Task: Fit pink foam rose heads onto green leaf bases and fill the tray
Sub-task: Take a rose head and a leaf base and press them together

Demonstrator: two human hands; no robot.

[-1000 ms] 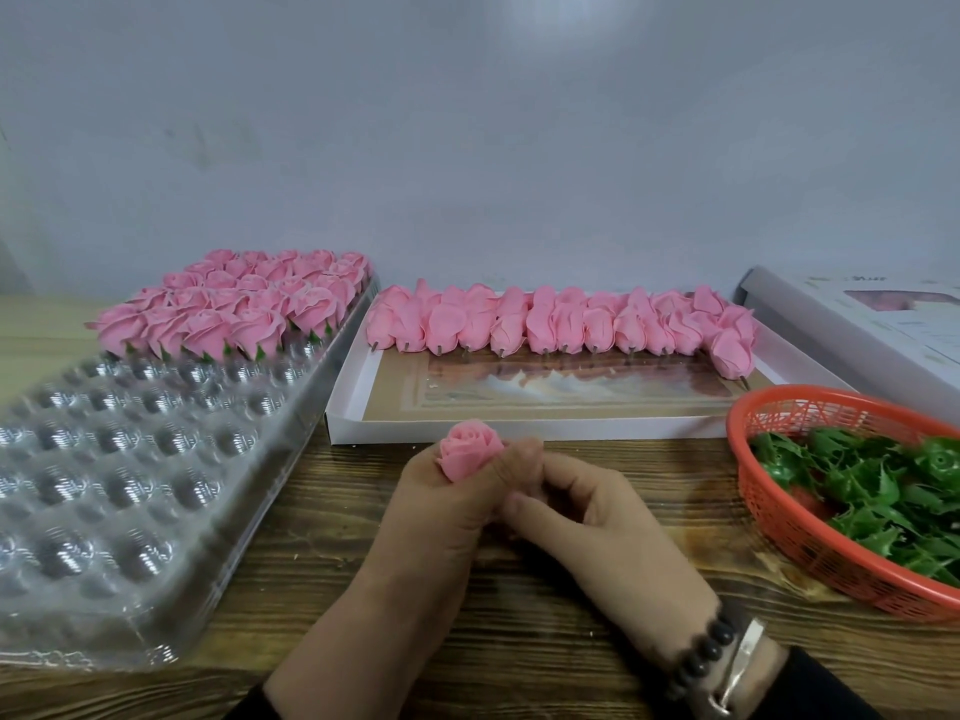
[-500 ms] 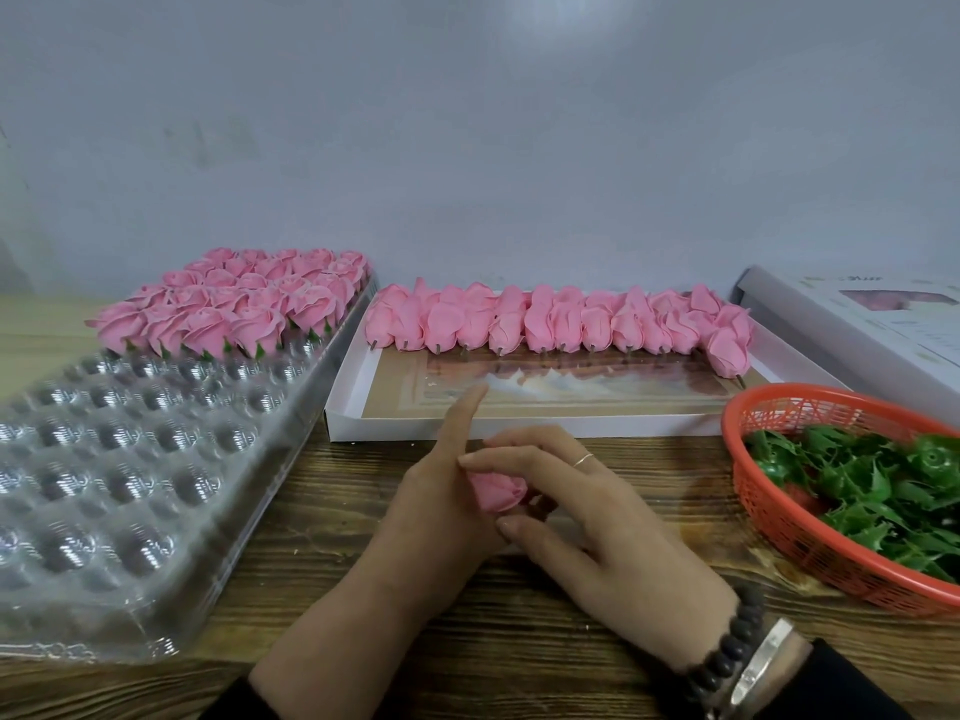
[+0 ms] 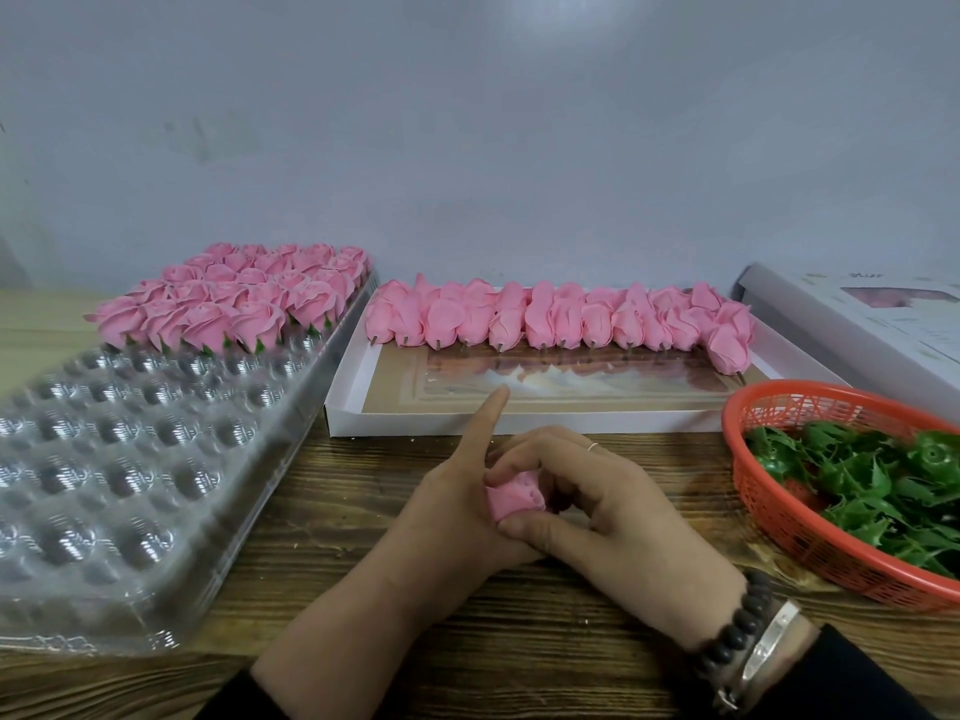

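Note:
A pink foam rose head (image 3: 513,495) lies between both hands over the wooden table. My left hand (image 3: 451,504) cradles it from the left, its index finger pointing up and away. My right hand (image 3: 605,506) curls over it, thumb and fingers pinching the rose; any leaf base under it is hidden. The clear plastic tray (image 3: 130,459) on the left has finished roses (image 3: 234,298) in its far rows and open cups nearer me. A row of loose rose heads (image 3: 561,319) lies in the white box (image 3: 519,423). Green leaf bases (image 3: 872,480) fill the orange basket (image 3: 769,511).
A white box lid (image 3: 852,324) lies at the far right behind the basket. A grey wall closes off the back. Bare wooden table (image 3: 519,641) shows in front of the white box, around my hands.
The rose came down from my left hand's raised fingertips into the space between both hands. My right hand closed over it and my left index finger lifted.

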